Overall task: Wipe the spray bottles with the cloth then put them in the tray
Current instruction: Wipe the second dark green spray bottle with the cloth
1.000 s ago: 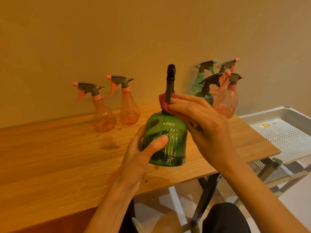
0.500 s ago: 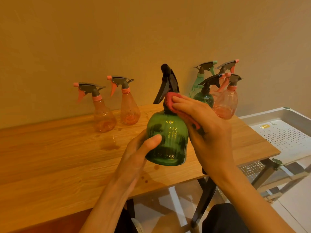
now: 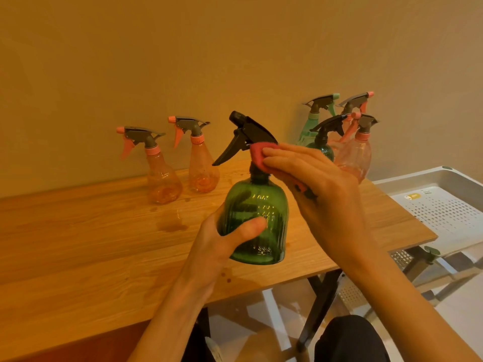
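While gripped, bottle (image 3: pixel 254 220) in left hand (image 3: pixel 222 246)

A dark green ribbed spray bottle (image 3: pixel 254 220) with a black trigger head stands upright, held above the surface (image 3: pixel 78 244); a pink cloth (image 3: pixel 260 152) presses against its neck. The white perforated tray (image 3: pixel 449 205) sits right of it.

wooden table (image 3: pixel 78 257), beige wall (image 3: pixel 183 61)

I have 1 view only, from the head-worn camera: it looks forward and down across the wooden table (image 3: pixel 78 257) toward the wall (image 3: pixel 235 48). It sits close above the left hand (image 3: pixel 219 246) and right hand (image 3: pixel 321 189); the white tray (image 3: pixel 407 181) enters at right.
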Motion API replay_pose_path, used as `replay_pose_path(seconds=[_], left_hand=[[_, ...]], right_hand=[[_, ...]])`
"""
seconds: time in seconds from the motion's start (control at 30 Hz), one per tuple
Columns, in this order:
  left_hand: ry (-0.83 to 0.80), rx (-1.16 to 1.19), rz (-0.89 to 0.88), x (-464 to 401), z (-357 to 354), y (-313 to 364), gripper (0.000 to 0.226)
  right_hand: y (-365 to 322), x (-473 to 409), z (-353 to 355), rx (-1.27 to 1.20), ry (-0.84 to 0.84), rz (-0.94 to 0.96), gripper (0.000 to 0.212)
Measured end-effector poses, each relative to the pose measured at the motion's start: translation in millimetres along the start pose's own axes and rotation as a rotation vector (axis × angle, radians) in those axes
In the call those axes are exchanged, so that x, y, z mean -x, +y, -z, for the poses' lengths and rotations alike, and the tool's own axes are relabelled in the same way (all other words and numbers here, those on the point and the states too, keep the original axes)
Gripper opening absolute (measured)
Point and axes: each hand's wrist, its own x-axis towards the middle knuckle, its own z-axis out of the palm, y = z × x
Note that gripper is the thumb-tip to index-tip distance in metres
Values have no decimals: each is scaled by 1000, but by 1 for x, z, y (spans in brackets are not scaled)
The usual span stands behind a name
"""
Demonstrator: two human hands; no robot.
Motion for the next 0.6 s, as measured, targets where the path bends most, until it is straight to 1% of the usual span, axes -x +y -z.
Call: replay_pose_path(seconds=[0.03, 0.1, 0.13, 0.23, 0.4, 0.53, 0.6], left_hand=[[6, 10, 15, 0, 1, 0, 60], [37, 21, 40, -1, 3, -1, 76], [47, 28, 45, -2, 3, -1, 79], [49, 48, 43, 1, 3, -3, 76], [33, 76, 60, 2, -7, 2, 73], [46, 86, 55, 1, -7, 3, 81], [36, 91, 57, 2, -6, 2, 83]], right_hand=[[1, 0, 0, -21, 10, -9, 28], [0, 4, 0, -124, -1, -39, 28], [-1, 6, 1, -180, -16, -51, 28], [-1, 9, 0, -224, -31, -67, 27], [-8, 6, -3, -223, 55, -121, 28], [-10, 7, 0, -241, 43, -90, 27], [-7, 6, 1, -226, 67, -99, 27]])
